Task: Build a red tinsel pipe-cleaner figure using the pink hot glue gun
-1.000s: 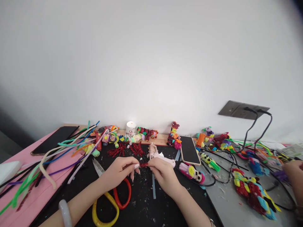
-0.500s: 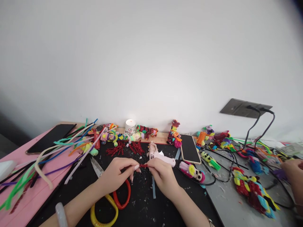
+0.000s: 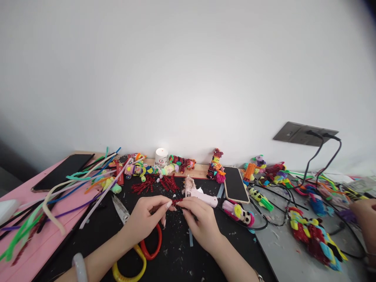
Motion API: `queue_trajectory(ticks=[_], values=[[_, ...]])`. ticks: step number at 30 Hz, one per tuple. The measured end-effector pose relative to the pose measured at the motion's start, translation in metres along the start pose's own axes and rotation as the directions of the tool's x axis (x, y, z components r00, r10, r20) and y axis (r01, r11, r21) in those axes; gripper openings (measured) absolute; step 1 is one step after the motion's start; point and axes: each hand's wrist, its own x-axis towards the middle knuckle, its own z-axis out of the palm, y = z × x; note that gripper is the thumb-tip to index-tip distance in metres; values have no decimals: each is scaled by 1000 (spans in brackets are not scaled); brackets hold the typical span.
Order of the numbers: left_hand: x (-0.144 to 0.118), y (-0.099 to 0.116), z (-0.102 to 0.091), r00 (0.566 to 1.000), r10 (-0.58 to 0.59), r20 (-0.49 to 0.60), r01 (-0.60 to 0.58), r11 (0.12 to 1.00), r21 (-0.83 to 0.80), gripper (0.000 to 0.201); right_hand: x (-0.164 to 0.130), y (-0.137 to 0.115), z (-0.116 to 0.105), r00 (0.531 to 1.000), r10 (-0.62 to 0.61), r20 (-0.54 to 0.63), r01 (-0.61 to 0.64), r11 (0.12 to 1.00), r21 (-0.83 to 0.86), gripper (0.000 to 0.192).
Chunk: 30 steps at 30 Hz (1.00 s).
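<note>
White wall [image 3: 188, 78] fills the field at twelve o'clock; clock positions are read from the central work point. Below it a black mat [image 3: 176, 258] extends toward six, bordered by a grey surface [image 3: 273, 246] at four and a pink surface [image 3: 38, 254] between eight and nine. The left hand [image 3: 147, 217], at eight, and the right hand [image 3: 201, 219], at four, face each other, thumb and fingers of each pinched together; another person's hand [image 3: 364, 219] enters at three. Yellow-and-red scissors [image 3: 120, 209] lie at eight, partly hidden by the left forearm, blades toward eleven. A light-edged phone [image 3: 235, 186] and, nearer, a pale glue gun [image 3: 202, 197] lie between two and three. A multicoloured figure [image 3: 216, 166] stands upright at two, just beside the phone; a white paper cup [image 3: 161, 157] occupies eleven. Red tinsel bundles [image 3: 143, 185] lie at ten to eleven. Smallest, at the dial's centre, a red tinsel piece [image 3: 176, 202] is clamped between both hands over the mat, its ends covered by fingers.
</note>
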Motion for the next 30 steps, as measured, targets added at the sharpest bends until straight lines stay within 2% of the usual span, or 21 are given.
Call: queue_trajectory(ticks=[7, 20, 30], values=[[0, 1, 1, 999, -2, 45, 1, 1000, 27, 27, -1, 2, 6, 999, 10, -45, -10, 1000, -13, 22], [3, 2, 2, 989, -32, 142, 43, 996, -76, 27, -2, 2, 6, 997, 73, -6, -73, 997, 5, 21], [3, 5, 0, 990, 14, 139, -24, 997, 69, 28, -4, 3, 6, 996, 76, 50, -76, 997, -1, 22]])
